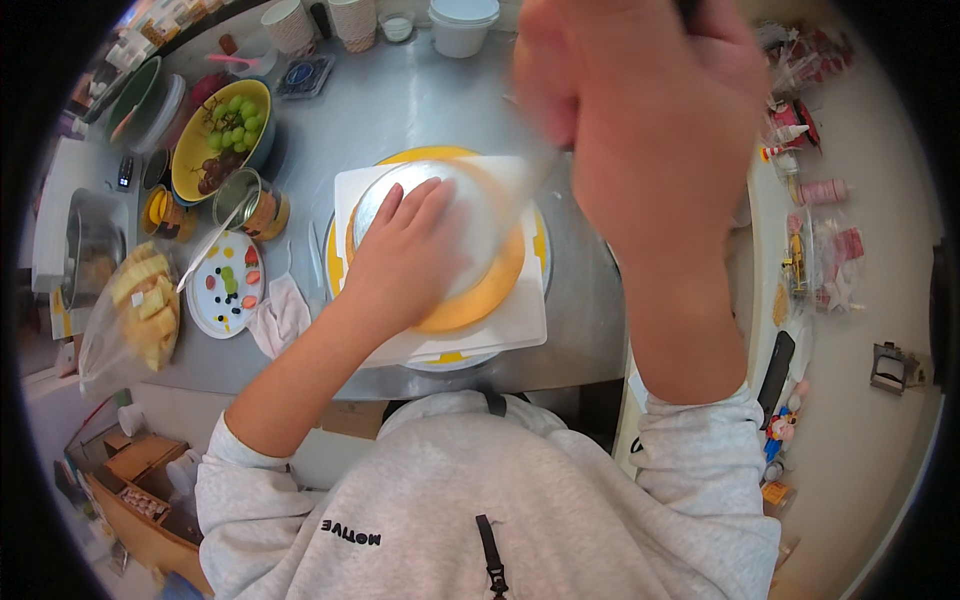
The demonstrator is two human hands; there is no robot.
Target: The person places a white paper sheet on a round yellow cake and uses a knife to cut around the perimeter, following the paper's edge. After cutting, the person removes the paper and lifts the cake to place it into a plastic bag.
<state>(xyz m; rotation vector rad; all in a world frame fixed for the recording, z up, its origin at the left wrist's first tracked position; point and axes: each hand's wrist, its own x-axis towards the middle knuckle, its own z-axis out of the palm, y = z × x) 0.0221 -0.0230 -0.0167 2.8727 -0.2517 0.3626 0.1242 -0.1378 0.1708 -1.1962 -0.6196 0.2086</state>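
A round sponge cake (pixel 491 289) rests on a white square board (pixel 525 326) over a yellow-topped round stand (pixel 544 240). On the cake lies a smaller round metal disc (pixel 469 202), possibly a cake pan base. My left hand (pixel 405 259) is laid flat on that disc with its fingers a little apart. Raised close to the camera, my right hand (pixel 645 105) is curled around a tool. Motion blur hides most of this thin tool (pixel 536 176), which slants down towards the cake's right side; its kind is unclear.
Left of the stand lie a folded cloth (pixel 281 315), a plate of cut fruit (pixel 225 300) with a white utensil (pixel 214 251), and bagged fruit pieces (pixel 146 300). Behind are an open can (pixel 251 202) and a grape bowl (pixel 225 135). White tubs (pixel 463 30) stand at the back.
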